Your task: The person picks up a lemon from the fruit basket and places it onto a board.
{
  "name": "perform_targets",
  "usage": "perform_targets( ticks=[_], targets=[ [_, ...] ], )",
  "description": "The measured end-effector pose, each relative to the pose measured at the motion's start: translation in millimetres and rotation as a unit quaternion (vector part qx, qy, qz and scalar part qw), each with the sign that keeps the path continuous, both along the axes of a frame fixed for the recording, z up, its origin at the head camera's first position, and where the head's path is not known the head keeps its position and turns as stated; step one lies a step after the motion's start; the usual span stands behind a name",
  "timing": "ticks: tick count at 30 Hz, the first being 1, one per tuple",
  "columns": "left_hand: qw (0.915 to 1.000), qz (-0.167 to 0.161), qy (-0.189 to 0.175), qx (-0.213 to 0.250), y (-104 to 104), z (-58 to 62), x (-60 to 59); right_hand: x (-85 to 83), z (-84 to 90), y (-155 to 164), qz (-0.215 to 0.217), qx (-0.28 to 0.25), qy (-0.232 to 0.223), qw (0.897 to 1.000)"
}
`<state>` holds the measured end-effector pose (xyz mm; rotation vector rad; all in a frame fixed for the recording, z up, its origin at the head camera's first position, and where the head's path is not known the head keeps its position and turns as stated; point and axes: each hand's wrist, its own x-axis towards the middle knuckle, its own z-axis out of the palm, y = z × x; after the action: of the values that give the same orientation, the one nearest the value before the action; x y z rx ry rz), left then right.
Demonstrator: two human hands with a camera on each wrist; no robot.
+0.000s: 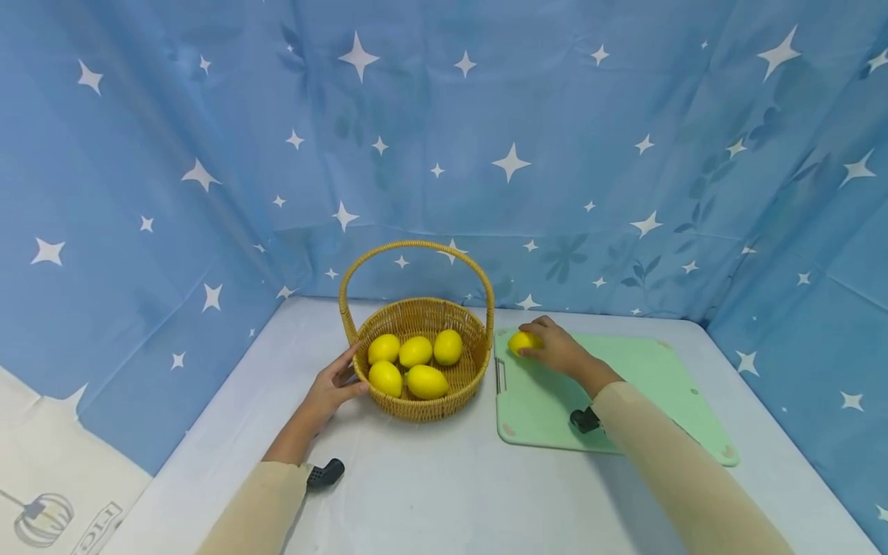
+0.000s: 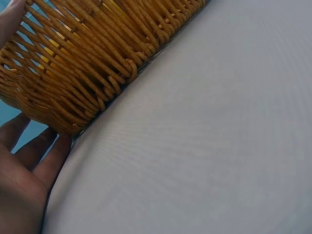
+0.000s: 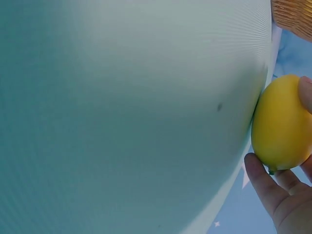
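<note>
Right hand [image 1: 558,351] curled round lemon [image 1: 522,341] at board's [image 1: 624,385] ten o'clock corner; left hand [image 1: 333,383] flat against basket [image 1: 423,401] at nine o'clock: best to grip gently, steady the basket

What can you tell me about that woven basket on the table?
The basket is round, woven from golden-tan wicker, with a tall arched handle over the middle. It stands upright on the pale table, just left of the green cutting board. Five yellow lemons lie inside. The left hand rests against its outer wall.
</note>
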<state>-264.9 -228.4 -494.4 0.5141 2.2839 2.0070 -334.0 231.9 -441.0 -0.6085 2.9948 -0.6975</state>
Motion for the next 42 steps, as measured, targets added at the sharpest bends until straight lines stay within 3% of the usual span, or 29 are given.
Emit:
perform_targets(
  ticks=[20,42],
  targets=[
    [0.9999,-0.003,0.011,0.006,2,0.3,3.0,1.4,7.0,-1,0.011,0.021,0.031,0.999],
    [1.0000,0.005,0.002,-0.003,2,2.4,2.4,0.0,15.7,-2,0.012,0.032,0.009,0.999]
  ],
)
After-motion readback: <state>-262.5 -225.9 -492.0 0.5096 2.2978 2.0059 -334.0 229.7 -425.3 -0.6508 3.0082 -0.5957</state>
